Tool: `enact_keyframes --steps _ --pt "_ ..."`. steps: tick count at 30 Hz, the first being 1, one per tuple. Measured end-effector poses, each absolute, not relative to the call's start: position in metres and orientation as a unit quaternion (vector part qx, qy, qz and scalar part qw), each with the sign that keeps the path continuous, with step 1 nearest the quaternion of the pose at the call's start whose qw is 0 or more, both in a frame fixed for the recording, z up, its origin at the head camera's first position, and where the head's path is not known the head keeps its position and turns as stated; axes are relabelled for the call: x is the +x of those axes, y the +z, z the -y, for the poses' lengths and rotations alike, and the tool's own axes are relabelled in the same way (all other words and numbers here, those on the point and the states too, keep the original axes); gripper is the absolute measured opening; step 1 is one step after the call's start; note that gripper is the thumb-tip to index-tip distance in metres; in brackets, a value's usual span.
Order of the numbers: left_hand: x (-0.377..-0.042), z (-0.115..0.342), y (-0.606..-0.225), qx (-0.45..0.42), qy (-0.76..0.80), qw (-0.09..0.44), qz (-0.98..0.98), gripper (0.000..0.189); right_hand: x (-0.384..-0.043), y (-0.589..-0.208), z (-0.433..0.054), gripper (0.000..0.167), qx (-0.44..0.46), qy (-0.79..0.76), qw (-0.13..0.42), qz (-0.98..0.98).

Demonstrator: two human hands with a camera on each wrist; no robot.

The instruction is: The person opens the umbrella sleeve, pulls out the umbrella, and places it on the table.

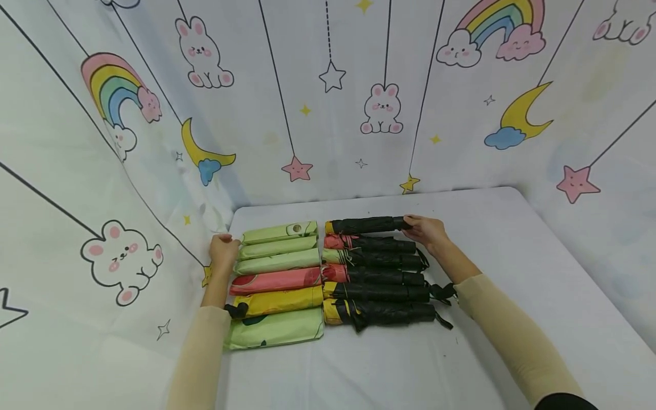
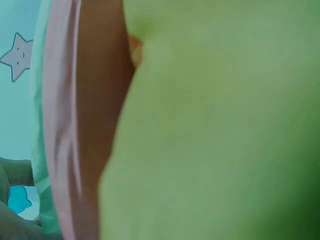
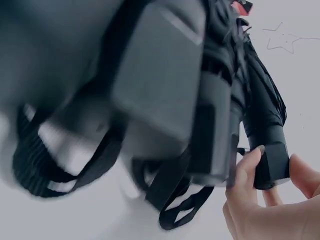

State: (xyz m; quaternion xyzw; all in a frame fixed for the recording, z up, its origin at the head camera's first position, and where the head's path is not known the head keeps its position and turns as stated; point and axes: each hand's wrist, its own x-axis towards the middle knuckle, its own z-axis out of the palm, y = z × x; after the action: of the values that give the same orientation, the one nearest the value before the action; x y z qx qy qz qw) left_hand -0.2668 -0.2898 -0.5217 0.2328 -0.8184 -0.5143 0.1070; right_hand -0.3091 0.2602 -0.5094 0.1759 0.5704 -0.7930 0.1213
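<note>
Black folding umbrellas lie side by side in a right-hand column. My right hand (image 1: 426,232) grips the handle end of the farthest black umbrella (image 1: 366,225), which has a yellow tip. In the right wrist view the thumb and fingers (image 3: 246,172) close around its handle (image 3: 271,162). My left hand (image 1: 224,251) is at the left end of the farthest light-green flat pouch (image 1: 279,232), its fingers bent at the edge and seeming to pinch it. The left wrist view is mostly filled by a blurred green surface (image 2: 215,125); only part of the hand (image 2: 17,225) appears there.
More flat pouches lie below in the left column: green ones, a red pouch (image 1: 277,281), a yellow pouch (image 1: 282,300) and a wide green pouch (image 1: 279,328). Wrist straps (image 1: 443,320) stick out from the umbrella handles. A white cloth (image 1: 379,370) covers the table; a patterned curtain (image 1: 343,131) stands behind.
</note>
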Motion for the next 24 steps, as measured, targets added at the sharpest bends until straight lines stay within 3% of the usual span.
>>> enact_keyframes --steps 9,24 --pt "-0.255 0.281 -0.516 0.201 -0.508 0.137 0.826 0.04 -0.305 -0.53 -0.262 0.051 0.109 -0.638 0.101 -0.755" --pt "-0.235 0.277 -0.514 0.142 -0.453 0.114 0.873 0.038 -0.301 -0.525 -0.264 0.045 0.062 -0.471 0.086 -0.876"
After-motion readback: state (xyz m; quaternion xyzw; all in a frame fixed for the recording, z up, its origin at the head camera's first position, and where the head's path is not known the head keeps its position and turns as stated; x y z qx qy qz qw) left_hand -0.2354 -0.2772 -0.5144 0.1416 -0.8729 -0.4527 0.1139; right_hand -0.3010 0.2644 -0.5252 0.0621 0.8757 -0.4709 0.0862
